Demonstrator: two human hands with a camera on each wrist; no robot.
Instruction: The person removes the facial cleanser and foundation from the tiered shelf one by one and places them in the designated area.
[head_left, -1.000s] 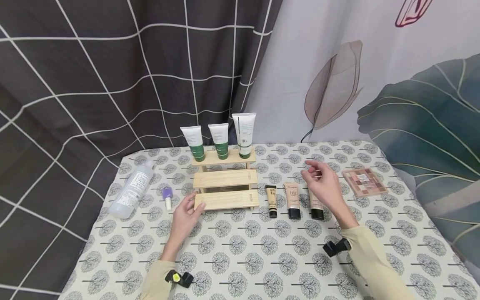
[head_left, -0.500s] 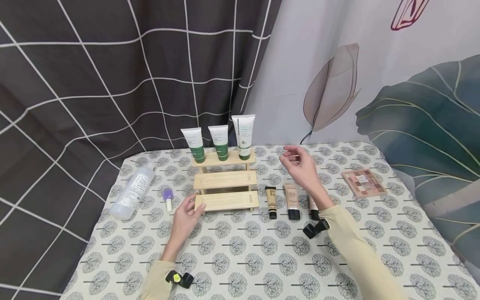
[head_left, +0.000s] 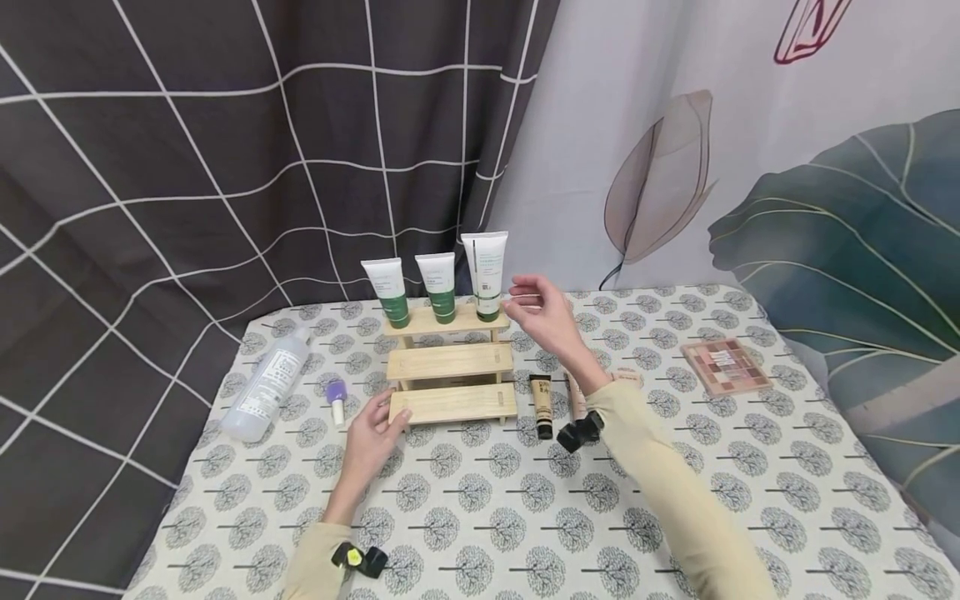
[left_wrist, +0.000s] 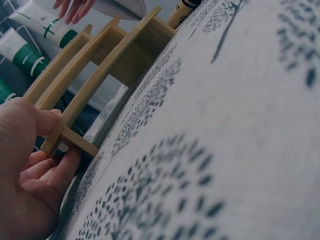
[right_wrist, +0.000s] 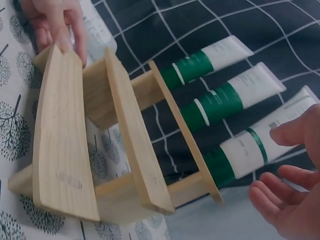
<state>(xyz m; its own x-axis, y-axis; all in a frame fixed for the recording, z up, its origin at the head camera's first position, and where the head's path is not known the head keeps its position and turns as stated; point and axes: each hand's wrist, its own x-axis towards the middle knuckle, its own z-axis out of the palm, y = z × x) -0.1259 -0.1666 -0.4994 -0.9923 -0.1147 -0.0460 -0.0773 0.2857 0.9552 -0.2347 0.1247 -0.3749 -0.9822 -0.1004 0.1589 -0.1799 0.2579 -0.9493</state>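
Note:
A three-step wooden rack point(head_left: 450, 362) stands on the cloth. My left hand point(head_left: 372, 423) grips the left end of its lowest step, thumb on top and fingers beneath in the left wrist view. Three white and green squeeze tubes stand in a row on the top step: a left tube point(head_left: 387, 292), a middle tube point(head_left: 437, 287) and a larger right tube point(head_left: 487, 275). Close to the right side of the larger tube is my right hand point(head_left: 546, 315), fingers relaxed and apart. Its thumb overlaps that tube in the right wrist view.
Right of the rack lie a small gold tube point(head_left: 542, 406) and two beige tubes, partly hidden by my right arm. A makeup palette point(head_left: 726, 367) lies farther right. On the left are a clear bottle point(head_left: 268, 385) and a small purple-topped bottle point(head_left: 336, 400). Curtains point(head_left: 360, 150) hang behind.
My right hand has moved left and back, from above the beige tubes to beside the larger white tube. My left hand has stayed on the rack's lowest step.

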